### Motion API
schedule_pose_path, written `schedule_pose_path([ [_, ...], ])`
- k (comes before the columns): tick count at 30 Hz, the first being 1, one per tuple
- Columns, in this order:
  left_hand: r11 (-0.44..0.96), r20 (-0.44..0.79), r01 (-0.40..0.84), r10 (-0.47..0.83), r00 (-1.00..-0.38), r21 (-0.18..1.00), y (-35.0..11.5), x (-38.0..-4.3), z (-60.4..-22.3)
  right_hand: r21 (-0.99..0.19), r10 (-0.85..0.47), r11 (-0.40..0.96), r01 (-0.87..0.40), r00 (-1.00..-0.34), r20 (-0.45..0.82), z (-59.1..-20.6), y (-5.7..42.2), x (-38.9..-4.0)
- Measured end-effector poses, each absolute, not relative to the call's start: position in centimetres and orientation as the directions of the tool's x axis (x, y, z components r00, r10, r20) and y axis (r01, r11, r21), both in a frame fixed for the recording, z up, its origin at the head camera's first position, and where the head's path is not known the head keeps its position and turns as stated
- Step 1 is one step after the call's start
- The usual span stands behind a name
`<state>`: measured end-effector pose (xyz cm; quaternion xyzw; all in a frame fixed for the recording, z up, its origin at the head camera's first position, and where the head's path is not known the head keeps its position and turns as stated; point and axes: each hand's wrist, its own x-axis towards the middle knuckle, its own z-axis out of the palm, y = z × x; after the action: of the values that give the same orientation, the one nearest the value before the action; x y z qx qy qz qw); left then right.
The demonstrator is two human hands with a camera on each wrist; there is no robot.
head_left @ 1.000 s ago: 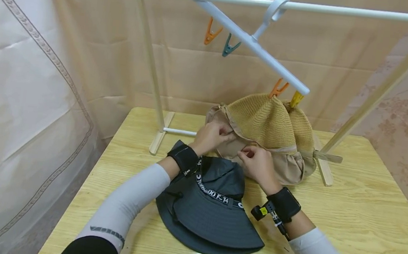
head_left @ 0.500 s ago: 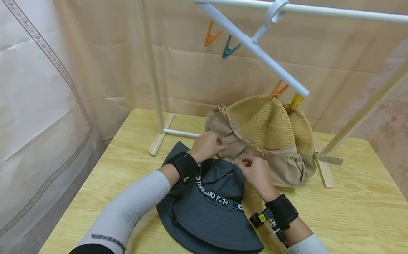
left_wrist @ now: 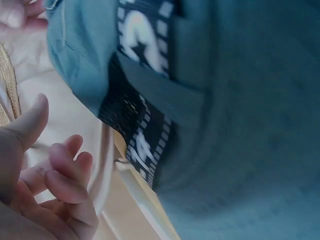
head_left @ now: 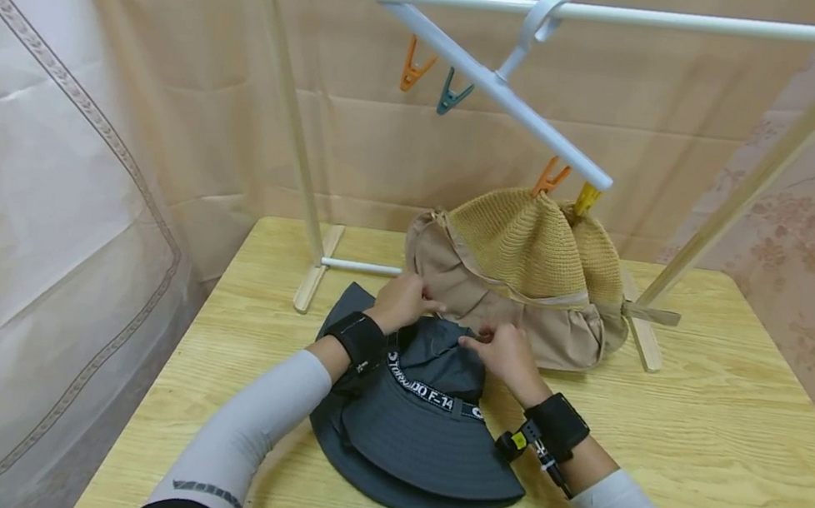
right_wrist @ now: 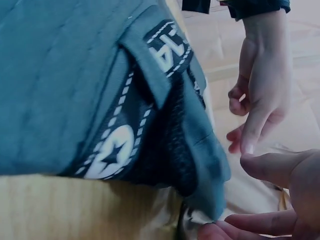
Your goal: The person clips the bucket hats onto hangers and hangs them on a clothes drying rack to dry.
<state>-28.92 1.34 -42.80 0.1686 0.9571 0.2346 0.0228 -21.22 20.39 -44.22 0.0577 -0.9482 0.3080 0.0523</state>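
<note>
A dark grey-blue bucket hat [head_left: 423,449] with a black band lettered in white lies folded on the table, its crown towards the back. My left hand [head_left: 399,303] is just beyond the crown's left side. In the left wrist view its thumb [left_wrist: 32,120] stands apart from loosely bent fingers [left_wrist: 70,175], with nothing between them. My right hand [head_left: 505,351] is at the crown's right side. In the right wrist view its fingertips [right_wrist: 215,231] are right at the crown's edge, the thumb [right_wrist: 272,167] held away. Behind both hands hangs a tan hat [head_left: 528,251] with a knitted crown.
A white hanger [head_left: 488,79] hooks over the rack's bar [head_left: 705,24] and slants down to the right. An orange clip [head_left: 550,178] and a yellow clip [head_left: 587,199] hold the tan hat. Another orange clip [head_left: 415,66] and a teal clip [head_left: 453,93] hang at its left.
Both hands have drawn back from the tan hat's brim towards the grey-blue hat's crown. The left fingers have straightened somewhat from their bent pose. Both hats stay where they were.
</note>
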Motion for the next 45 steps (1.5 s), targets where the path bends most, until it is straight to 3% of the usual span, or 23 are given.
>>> schedule_pose_path([
  [6, 0.837, -0.021, 0.264, 0.312, -0.95, 0.48, 0.4, -28.9, -43.1, -0.595, -0.105, 0.797, -0.101, -0.994, 0.028, -44.6, 21.0, -21.2],
  [21, 0.892, -0.261, 0.196, 0.319, -0.911, 0.409, -0.8, -29.5, -44.5, -0.599, -0.14, 0.798, -0.069, -0.988, -0.072, -45.0, 20.7, -22.1],
  [27, 0.89, -0.263, 0.242, 0.358, -0.896, 0.387, -1.3, -30.2, -46.1, -0.631, -0.155, 0.773, -0.057, -0.983, -0.101, -45.6, 20.8, -21.9],
  [32, 0.892, -0.274, 0.242, 0.359, -0.892, 0.381, -1.1, -29.0, -44.9, -0.644, -0.185, 0.762, -0.067, -0.976, -0.117, -45.9, 20.9, -22.1],
  [45, 0.89, -0.325, 0.233, 0.372, -0.87, 0.393, -1.4, -29.2, -44.8, -0.578, -0.205, 0.809, -0.109, -0.973, -0.103, -46.9, 20.6, -22.2],
])
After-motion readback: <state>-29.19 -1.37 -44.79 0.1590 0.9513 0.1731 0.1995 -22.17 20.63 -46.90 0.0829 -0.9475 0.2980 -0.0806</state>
